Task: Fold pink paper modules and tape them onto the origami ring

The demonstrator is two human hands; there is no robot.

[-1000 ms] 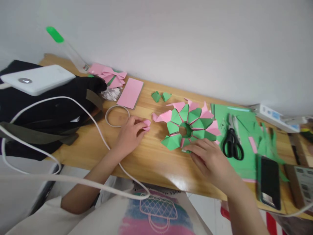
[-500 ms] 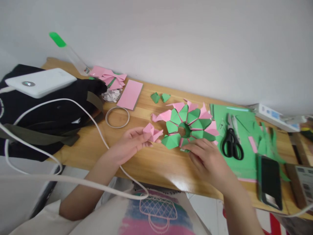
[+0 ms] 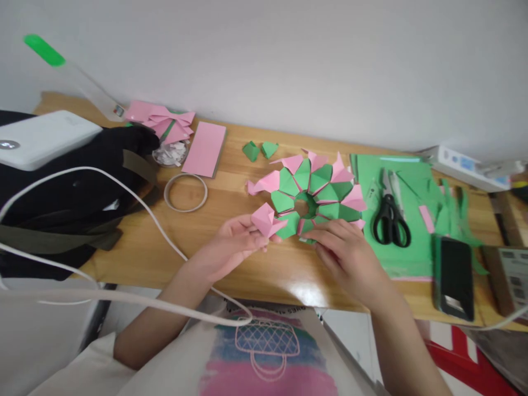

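Pink folded paper piece (image 3: pixel 267 220) sits pinched in the left hand (image 3: pixel 235 246) at the near edge of the pink-and-green paper wreath (image 3: pixel 315 198) on the table (image 3: pixel 256 275), where the right hand (image 3: pixel 350 258) presses its fingertips, scissors (image 3: pixel 390 223) beside.

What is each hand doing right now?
Left hand: closed on a folded pink paper piece.
Right hand: fingers pressing on the green-and-pink paper wreath.

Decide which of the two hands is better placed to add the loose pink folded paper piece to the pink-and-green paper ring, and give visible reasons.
Probably the left hand: it holds the pink folded paper piece right beside the pink-and-green paper ring. The right hand presses on the ring's near edge.
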